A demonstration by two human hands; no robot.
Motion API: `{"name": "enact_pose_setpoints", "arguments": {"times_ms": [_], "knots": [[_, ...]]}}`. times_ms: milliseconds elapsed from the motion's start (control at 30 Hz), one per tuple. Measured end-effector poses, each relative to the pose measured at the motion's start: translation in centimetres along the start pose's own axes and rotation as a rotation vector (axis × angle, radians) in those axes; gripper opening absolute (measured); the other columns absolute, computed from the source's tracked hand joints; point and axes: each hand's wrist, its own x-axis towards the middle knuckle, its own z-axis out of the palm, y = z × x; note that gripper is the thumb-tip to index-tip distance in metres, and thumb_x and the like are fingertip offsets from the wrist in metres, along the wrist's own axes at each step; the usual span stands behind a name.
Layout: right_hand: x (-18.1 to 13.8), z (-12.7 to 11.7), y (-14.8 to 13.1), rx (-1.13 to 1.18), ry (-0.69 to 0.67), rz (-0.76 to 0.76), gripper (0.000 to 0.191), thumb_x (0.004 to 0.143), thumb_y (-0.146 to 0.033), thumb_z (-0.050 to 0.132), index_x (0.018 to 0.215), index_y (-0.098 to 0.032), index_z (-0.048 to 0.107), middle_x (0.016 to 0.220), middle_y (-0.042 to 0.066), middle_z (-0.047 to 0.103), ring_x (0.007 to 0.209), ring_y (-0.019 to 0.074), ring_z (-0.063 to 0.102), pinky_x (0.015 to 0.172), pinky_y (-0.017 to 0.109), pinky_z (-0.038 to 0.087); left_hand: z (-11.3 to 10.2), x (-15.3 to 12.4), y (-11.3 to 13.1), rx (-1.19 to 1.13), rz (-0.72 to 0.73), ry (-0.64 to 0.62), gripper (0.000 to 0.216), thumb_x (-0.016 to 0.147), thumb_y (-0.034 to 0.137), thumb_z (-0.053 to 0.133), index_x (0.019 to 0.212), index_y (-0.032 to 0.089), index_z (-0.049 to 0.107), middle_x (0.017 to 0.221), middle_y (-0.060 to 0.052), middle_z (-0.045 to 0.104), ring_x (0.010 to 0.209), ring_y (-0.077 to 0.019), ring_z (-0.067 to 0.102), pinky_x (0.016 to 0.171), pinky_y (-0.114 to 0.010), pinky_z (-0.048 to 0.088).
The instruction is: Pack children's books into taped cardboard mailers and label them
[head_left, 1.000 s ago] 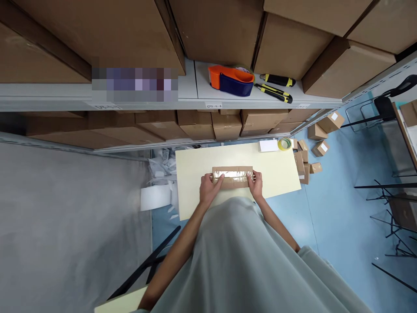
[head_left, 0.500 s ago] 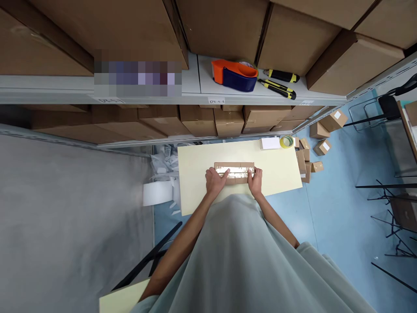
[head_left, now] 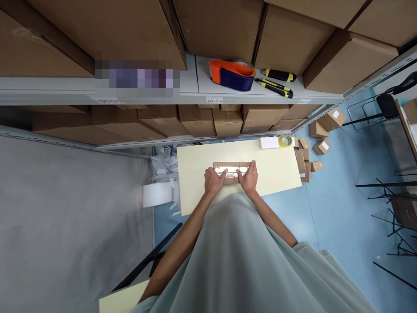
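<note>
Cardboard box [head_left: 233, 171], long and flat, lies at the middle of the pale table [head_left: 195, 174], a glossy tape strip along its top. The left hand [head_left: 213, 181] rests flat on the box's left end, fingers spread, gripping nothing. The right hand [head_left: 249, 177] lies palm-down on the box top, fingers extended. Judged step: pressing the tape down; next, firm strokes along the seam, apparently. Half a second earlier the right hand sat at the box's right end; it has moved inward. A tape roll [head_left: 285, 141] sits at the table's far right corner.
</note>
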Motion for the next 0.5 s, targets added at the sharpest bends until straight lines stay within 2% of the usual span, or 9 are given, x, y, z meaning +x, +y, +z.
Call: {"name": "enact_pose_setpoints", "arguments": {"times_ms": [200,333,433,500], "knots": [[0.0,0.1,-0.1,0.040,0.024,-0.018,0.089,0.110,-0.063,0.035,0.170,0.001,0.019,0.173,0.033,0.028,0.162,0.0404,0.031,0.127,0.059,0.035,0.3,-0.2,-0.1,-0.022,0.017,0.012,0.061,0.094,0.075,0.055,0.115,0.018,0.051,0.124,-0.024,0.058,0.127,-0.0460,0.056,0.102,-0.058,0.050],[0.1,-0.3,-0.2,0.134,0.016,0.000,0.094,0.107,-0.067,0.038,0.171,0.000,0.020,0.174,0.032,0.029,0.163,0.0403,0.029,0.129,0.060,0.032,0.0,0.3,-0.5,-0.105,0.010,-0.002,0.066,0.088,0.075,0.065,0.118,0.017,0.054,0.126,-0.023,0.059,0.128,-0.0449,0.056,0.108,-0.059,0.049],[-0.9,-1.6,1.0,0.296,-0.005,0.016,0.102,0.104,-0.072,0.046,0.172,-0.002,0.016,0.176,0.029,0.026,0.165,0.0370,0.026,0.132,0.057,0.029,-0.8,0.3,-2.2,-0.278,-0.025,-0.082,0.074,0.088,0.073,0.067,0.131,0.015,0.054,0.134,-0.023,0.061,0.129,-0.0388,0.060,0.110,-0.055,0.050],[-2.2,-2.5,2.5,0.427,-0.018,0.073,0.106,0.101,-0.072,0.052,0.173,-0.006,0.012,0.178,0.026,0.024,0.165,0.0342,0.027,0.132,0.054,0.031,-1.2,-0.3,-4.1,-0.427,-0.064,-0.137,0.081,0.089,0.071,0.068,0.145,0.016,0.048,0.143,-0.022,0.059,0.129,-0.0338,0.063,0.109,-0.051,0.053]]}}
